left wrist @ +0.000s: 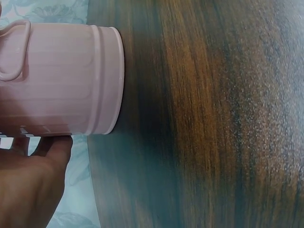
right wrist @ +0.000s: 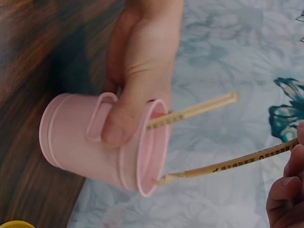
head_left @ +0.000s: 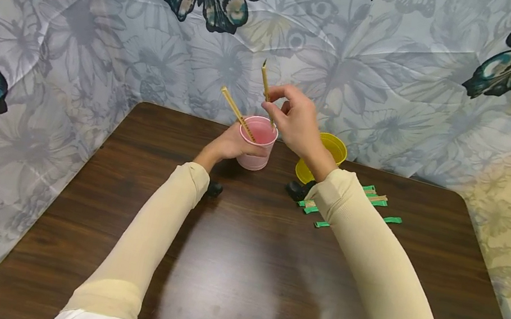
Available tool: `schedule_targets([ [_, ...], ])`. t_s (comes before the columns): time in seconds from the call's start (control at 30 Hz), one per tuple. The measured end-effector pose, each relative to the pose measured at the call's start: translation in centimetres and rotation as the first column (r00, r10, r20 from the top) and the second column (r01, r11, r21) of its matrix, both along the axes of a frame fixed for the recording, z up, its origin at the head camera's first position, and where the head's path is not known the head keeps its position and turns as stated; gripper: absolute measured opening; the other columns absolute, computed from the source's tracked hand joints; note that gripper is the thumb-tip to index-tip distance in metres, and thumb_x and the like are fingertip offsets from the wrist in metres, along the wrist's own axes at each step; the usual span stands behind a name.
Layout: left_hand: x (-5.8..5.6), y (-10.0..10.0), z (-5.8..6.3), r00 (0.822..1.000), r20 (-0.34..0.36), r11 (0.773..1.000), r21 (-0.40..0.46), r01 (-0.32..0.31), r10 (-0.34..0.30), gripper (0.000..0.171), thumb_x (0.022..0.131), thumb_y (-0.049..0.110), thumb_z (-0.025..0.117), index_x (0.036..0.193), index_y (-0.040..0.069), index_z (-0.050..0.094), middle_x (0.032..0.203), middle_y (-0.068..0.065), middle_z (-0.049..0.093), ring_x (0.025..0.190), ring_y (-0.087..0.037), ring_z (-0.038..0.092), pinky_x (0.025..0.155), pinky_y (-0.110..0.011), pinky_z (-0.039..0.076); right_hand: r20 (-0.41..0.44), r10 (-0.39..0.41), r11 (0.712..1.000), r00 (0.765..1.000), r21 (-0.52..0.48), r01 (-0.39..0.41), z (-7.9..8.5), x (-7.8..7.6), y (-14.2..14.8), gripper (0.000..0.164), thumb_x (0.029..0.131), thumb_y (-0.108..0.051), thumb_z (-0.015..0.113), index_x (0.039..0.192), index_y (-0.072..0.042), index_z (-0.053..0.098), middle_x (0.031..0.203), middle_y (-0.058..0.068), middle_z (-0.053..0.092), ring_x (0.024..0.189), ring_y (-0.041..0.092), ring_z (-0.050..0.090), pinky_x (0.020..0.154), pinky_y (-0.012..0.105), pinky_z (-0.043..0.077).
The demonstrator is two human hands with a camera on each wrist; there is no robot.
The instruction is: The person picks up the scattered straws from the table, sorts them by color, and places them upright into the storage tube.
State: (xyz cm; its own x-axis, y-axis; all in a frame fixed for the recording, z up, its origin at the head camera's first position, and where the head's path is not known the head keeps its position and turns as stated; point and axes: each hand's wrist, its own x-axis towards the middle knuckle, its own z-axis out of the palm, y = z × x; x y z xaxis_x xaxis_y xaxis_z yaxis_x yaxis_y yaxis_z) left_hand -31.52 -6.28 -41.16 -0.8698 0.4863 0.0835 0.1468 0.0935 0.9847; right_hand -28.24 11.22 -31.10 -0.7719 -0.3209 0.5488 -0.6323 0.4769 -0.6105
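Note:
My left hand (head_left: 232, 144) grips a small pink bucket (head_left: 252, 162) around its side; in the right wrist view the thumb lies by its loop handle (right wrist: 97, 118). A slim yellow wrapped stick (head_left: 232, 101) leans inside and pokes out over the rim. With thumb and fingers, my right hand (head_left: 295, 121) pinches a second slim wrapped stick (right wrist: 237, 160), printed with black characters. Its twisted lower end is right at the bucket's rim. The left wrist view shows the bucket's base (left wrist: 109, 80) at the table's far edge.
A yellow bucket (head_left: 335, 146) stands behind my right wrist, partly hidden by it. Several green-and-tan strips (head_left: 378, 201) lie on the dark wooden table (head_left: 246, 272) beside and under my right forearm. A butterfly-print cloth (head_left: 232, 58) hangs behind the table.

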Motion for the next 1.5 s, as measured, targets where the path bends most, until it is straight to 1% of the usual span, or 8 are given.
schedule_targets([
  [0.23,-0.6,-0.1,-0.8,1.0,-0.014,1.0,-0.021,-0.007,0.007,0.074,0.078,0.004,0.085,0.142,0.009,0.048,0.138,-0.018,0.058,0.132,-0.043,0.051,0.112,-0.046,0.045,-0.036,0.023,0.991,0.999,0.134,-0.018,-1.8,-1.2,-1.3,0.016,0.095,-0.013,0.073,0.108,-0.004,0.07,0.103,0.009,0.072,0.065,0.02,0.054,0.062,0.024,0.043],
  [0.37,-0.4,-0.1,-0.5,1.0,-0.02,0.999,0.031,0.018,-0.017,0.071,0.079,-0.001,0.083,0.141,0.008,0.049,0.136,-0.015,0.059,0.133,-0.045,0.05,0.117,-0.057,0.039,-0.038,0.022,0.977,0.999,0.213,-0.013,-3.3,-1.6,-1.7,0.017,0.094,-0.014,0.074,0.109,-0.006,0.069,0.105,0.008,0.073,0.074,0.023,0.058,0.07,0.031,0.048],
  [0.47,-0.4,-0.1,-0.7,0.999,-0.023,0.999,0.042,0.026,-0.026,0.07,0.08,-0.003,0.082,0.142,0.008,0.05,0.137,-0.013,0.059,0.131,-0.036,0.053,0.119,-0.057,0.038,-0.017,0.006,0.968,1.0,0.249,-0.002,-4.2,-1.8,-1.9,0.018,0.095,-0.016,0.074,0.11,-0.008,0.069,0.108,0.007,0.073,0.084,0.023,0.063,0.078,0.036,0.053],
  [0.6,-0.5,0.0,-0.7,0.999,-0.032,0.999,0.042,0.027,-0.025,0.078,0.08,-0.001,0.083,0.147,0.01,0.044,0.143,-0.01,0.056,0.133,-0.029,0.053,0.12,-0.054,0.038,0.017,-0.013,0.966,1.0,0.258,0.008,-5.0,-2.0,-1.8,0.019,0.096,-0.017,0.073,0.112,-0.009,0.069,0.109,0.007,0.073,0.092,0.023,0.065,0.085,0.04,0.054],
  [0.9,-0.6,0.1,-0.7,0.999,-0.035,1.0,0.017,0.016,-0.015,0.087,0.08,0.003,0.084,0.154,0.012,0.038,0.153,-0.006,0.049,0.14,-0.023,0.048,0.123,-0.04,0.036,0.032,-0.024,0.971,0.999,0.239,0.016,-5.6,-2.2,-1.8,0.018,0.096,-0.017,0.073,0.112,-0.009,0.07,0.109,0.007,0.072,0.092,0.024,0.065,0.086,0.041,0.055],
  [1.1,-0.5,0.1,-0.7,1.0,-0.011,1.0,-0.002,0.012,-0.012,0.07,0.081,0.005,0.085,0.142,0.01,0.052,0.141,-0.007,0.06,0.129,-0.02,0.056,0.116,-0.039,0.044,0.061,-0.029,0.969,0.998,0.245,0.013,-6.0,-2.1,-1.6,0.024,0.094,-0.015,0.074,0.117,-0.01,0.07,0.111,0.007,0.073,0.102,0.025,0.067,0.09,0.041,0.054],
  [1.33,-0.4,0.3,-0.5,0.999,-0.045,1.0,-0.027,-0.005,0.004,0.069,0.08,0.003,0.084,0.141,0.009,0.054,0.142,-0.011,0.061,0.126,-0.021,0.057,0.117,-0.046,0.043,0.049,-0.04,0.971,0.998,0.237,0.028,-5.9,-1.3,-0.3,0.029,0.092,-0.016,0.077,0.12,-0.009,0.069,0.113,0.009,0.074,0.087,0.029,0.064,0.081,0.04,0.052],
  [1.5,-0.4,0.1,-0.4,1.0,-0.008,0.999,-0.018,-0.03,0.03,0.076,0.078,0.001,0.085,0.145,0.009,0.049,0.144,-0.017,0.057,0.127,-0.026,0.057,0.115,-0.046,0.044,0.052,-0.044,0.968,0.998,0.25,0.03,-5.8,-0.5,1.3,0.03,0.093,-0.019,0.077,0.119,-0.008,0.069,0.112,0.009,0.074,0.081,0.025,0.06,0.077,0.036,0.051],
])
